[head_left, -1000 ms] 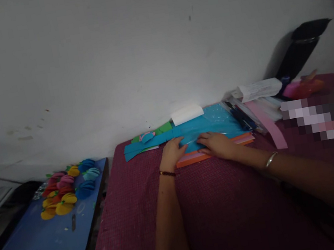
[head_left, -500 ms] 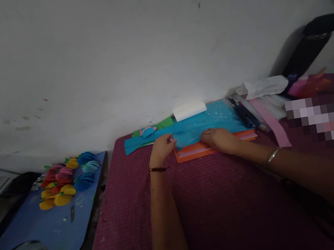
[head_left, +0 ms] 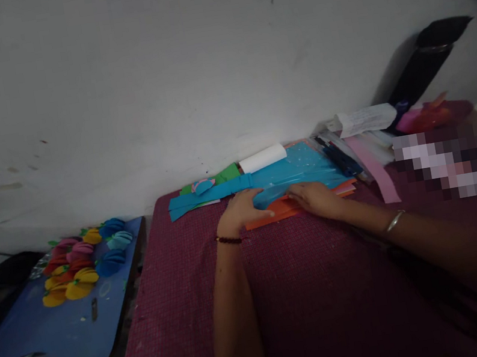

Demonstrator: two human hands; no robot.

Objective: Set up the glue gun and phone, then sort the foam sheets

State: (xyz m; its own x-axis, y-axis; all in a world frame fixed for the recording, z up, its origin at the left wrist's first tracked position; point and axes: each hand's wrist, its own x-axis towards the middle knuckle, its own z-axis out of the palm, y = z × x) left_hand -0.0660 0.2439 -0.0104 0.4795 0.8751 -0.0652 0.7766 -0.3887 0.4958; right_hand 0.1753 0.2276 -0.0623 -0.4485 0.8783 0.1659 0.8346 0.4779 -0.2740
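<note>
A stack of coloured paper lies near the wall, with an orange paper sheet (head_left: 278, 209) along its front edge and a blue sheet in clear plastic (head_left: 309, 162) on top. My left hand (head_left: 244, 209) is at the stack's left end, thumb and fingers spread apart around the corner. The fingers of my right hand (head_left: 317, 198) are bent together at the orange sheet's upper edge, which looks slightly raised there. Left of the stack, blue paper strips (head_left: 209, 194) lie over green paper (head_left: 228, 173), with a small blue and pink paper piece (head_left: 203, 186) on them.
A white paper roll (head_left: 262, 158) sits by the wall. To the right are dark pens (head_left: 342, 161), a pink strip (head_left: 374, 171), plastic packets (head_left: 368, 119) and a black container (head_left: 425, 65). Colourful paper pieces (head_left: 82, 284) and a cutter (head_left: 94, 310) rest on a lower blue table (head_left: 58, 330).
My left hand has opened from a pinch and spread over the stack's left corner. My right fingers have drawn the orange sheet's edge up over the pink layer. The view has shifted slightly.
</note>
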